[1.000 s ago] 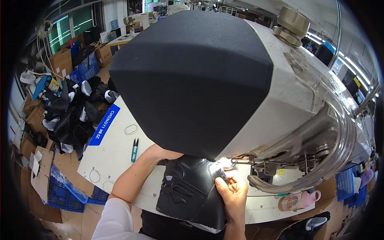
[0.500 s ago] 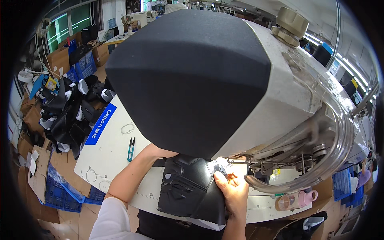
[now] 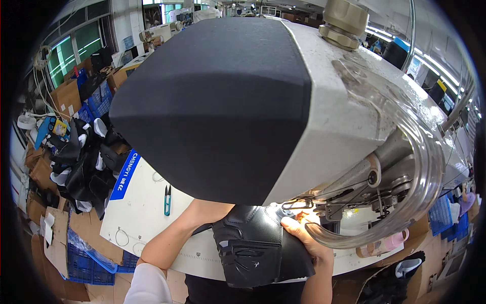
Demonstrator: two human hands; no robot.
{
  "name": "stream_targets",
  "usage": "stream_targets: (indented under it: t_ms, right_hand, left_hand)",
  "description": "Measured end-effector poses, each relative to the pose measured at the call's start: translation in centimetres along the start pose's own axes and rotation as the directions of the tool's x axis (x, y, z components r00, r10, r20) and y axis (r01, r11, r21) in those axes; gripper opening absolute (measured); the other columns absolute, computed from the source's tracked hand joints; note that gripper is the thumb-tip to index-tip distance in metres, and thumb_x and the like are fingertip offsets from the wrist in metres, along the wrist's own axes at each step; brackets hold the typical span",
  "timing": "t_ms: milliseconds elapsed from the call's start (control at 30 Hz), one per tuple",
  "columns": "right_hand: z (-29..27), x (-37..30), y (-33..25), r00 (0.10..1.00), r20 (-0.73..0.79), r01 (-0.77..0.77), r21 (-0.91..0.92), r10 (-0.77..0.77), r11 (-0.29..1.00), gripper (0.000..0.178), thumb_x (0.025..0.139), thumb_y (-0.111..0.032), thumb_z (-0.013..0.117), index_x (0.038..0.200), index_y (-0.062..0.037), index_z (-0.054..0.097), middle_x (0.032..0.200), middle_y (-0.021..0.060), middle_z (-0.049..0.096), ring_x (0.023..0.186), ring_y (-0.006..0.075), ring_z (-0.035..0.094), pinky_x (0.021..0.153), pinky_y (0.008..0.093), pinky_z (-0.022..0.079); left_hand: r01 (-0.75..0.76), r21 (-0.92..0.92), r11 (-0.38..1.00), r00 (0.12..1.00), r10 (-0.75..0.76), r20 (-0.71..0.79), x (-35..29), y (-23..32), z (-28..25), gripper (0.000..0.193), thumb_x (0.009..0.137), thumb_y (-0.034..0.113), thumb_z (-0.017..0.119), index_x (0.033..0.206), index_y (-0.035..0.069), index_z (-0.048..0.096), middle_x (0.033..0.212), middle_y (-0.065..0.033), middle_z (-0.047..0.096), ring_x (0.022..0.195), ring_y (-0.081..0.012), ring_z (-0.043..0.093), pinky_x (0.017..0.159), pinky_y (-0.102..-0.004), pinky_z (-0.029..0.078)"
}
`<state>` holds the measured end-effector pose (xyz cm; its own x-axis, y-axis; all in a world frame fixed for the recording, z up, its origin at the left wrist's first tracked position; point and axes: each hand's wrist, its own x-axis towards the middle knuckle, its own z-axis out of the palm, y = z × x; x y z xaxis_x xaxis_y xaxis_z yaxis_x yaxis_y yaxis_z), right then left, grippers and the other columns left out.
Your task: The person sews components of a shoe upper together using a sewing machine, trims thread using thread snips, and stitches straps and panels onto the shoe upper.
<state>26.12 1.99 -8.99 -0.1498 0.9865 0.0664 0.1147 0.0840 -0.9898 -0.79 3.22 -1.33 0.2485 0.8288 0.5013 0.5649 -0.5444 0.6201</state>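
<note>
A black leather shoe upper (image 3: 253, 248) with stitched panels lies at the front of the white sewing table, partly under the sewing machine's black head cover (image 3: 212, 121). My right hand (image 3: 309, 233) grips its right edge close to the lit stitching spot, with the thumb on top. My left hand (image 3: 215, 210) reaches to the upper's far left side; its fingers are hidden beneath the head cover. Needle and presser foot are mostly hidden too. A clear curved guard tube (image 3: 420, 187) arches just right of my right hand.
Teal thread snips (image 3: 167, 201) lie on the white table (image 3: 114, 230), left of my forearm. Black uppers (image 3: 83, 162) are heaped at the left, above blue crates (image 3: 86, 263) and cardboard. A pink-lidded bottle (image 3: 395, 240) sits at the table's right end.
The shoe upper has shifted right and turned a little, and my right hand has moved right with it. A blurred machine part at the right now appears sharp. The whole view has shifted slightly.
</note>
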Motion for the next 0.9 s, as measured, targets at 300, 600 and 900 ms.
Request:
stream_targets:
  t_ms: [300, 600, 900]
  right_hand:
    - [2.4, -1.3, -6.4, 0.984, 0.011, -0.169, 0.360, 0.177, 0.918, 0.027, 0.079, -0.008, 0.069, 0.101, 0.0018, 0.059, 0.093, 0.0081, 0.061, 0.078, 0.0129, 0.057, 0.072, 0.0256, 0.047]
    - [5.3, -2.3, -7.7, 0.988, -0.148, 0.006, 0.278, 0.037, 0.961, 0.028, 0.079, 0.000, 0.069, 0.104, 0.0044, 0.057, 0.097, 0.0100, 0.062, 0.090, 0.0162, 0.059, 0.083, 0.0286, 0.047]
    - [7.9, -2.6, -8.5, 0.959, -0.279, 0.121, 0.222, -0.056, 0.967, 0.013, 0.079, 0.001, 0.069, 0.089, 0.0062, 0.061, 0.083, 0.0065, 0.061, 0.071, 0.0079, 0.055, 0.064, 0.0205, 0.043]
  left_hand:
    - [0.051, -0.084, 0.995, 0.998, -0.053, -0.026, -0.1, -2.2, 0.3, 0.016, 0.080, -0.001, 0.056, 0.094, -0.003, 0.063, 0.089, -0.0125, 0.065, 0.079, -0.0246, 0.062, 0.069, -0.0342, 0.049]
    - [0.025, 0.063, 0.998, 0.988, -0.015, -0.152, -0.5, -2.2, -0.3, 0.016, 0.079, -0.003, 0.055, 0.093, -0.004, 0.063, 0.088, -0.0127, 0.065, 0.080, -0.0238, 0.062, 0.069, -0.0340, 0.049]
    - [0.039, 0.237, 0.971, 0.952, 0.036, -0.303, -1.8, -0.9, -2.3, 0.016, 0.079, -0.004, 0.054, 0.093, -0.004, 0.063, 0.086, -0.0129, 0.065, 0.082, -0.0230, 0.062, 0.069, -0.0337, 0.049]
